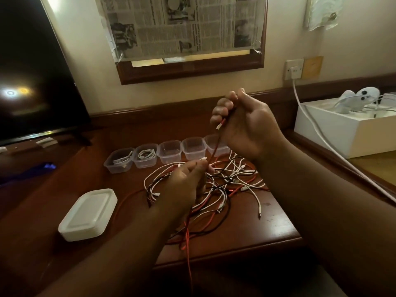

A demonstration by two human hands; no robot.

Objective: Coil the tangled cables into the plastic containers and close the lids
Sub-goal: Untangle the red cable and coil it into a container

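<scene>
A tangle of white, red and black cables (227, 185) lies on the wooden desk (276, 224). My right hand (246, 123) is raised above it and grips a red cable (216, 146) near its white plug end. My left hand (186, 181) sits lower over the tangle and pinches the same red cable. The red cable also trails off the desk's front edge. Several clear plastic containers (170, 152) stand in a row behind the tangle; the two at the left each hold a coiled white cable (146, 154). A stack of white lids (87, 214) lies at the left.
A dark TV screen (32, 71) stands at the left. A white box (347, 129) with white devices sits at the right, and a white power cord (317, 133) runs from the wall socket (293, 69) past it. A raised wooden ledge runs along the wall.
</scene>
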